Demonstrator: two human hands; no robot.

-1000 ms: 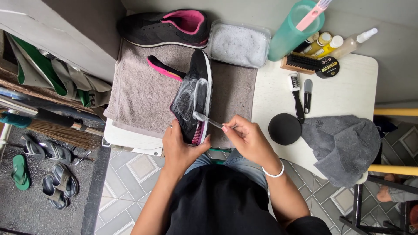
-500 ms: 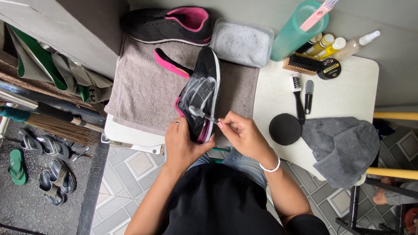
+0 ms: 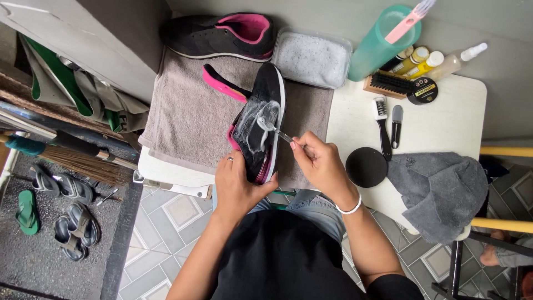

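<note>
Head view looks straight down on a person scrubbing a black sneaker with pink lining, which is tipped on its side over the grey towel at the near edge of the white tabletop. The left hand has its fingers clenched around the heel end, steadying it, while the right hand pinches the handle of a small brush, probably a toothbrush, though the head is half lost in suds. Compared with a second ago, the shoe has been turned and lifted farther onto the towel, and the bristles have travelled from the heel region up toward the middle of the sole side, where white foam is now spread more widely; I judge that the scrubbing is working forward along the shoe. The other sneaker lies at the far edge of the towel, a pink insole just beside the held shoe. A clear tub of soapy water sits at the towel's far right corner, near a green bottle, small bottles, a wooden brush and a round tin. Two slim brushes, a black round pad and a dark grey cloth lie toward the right edge.
</note>
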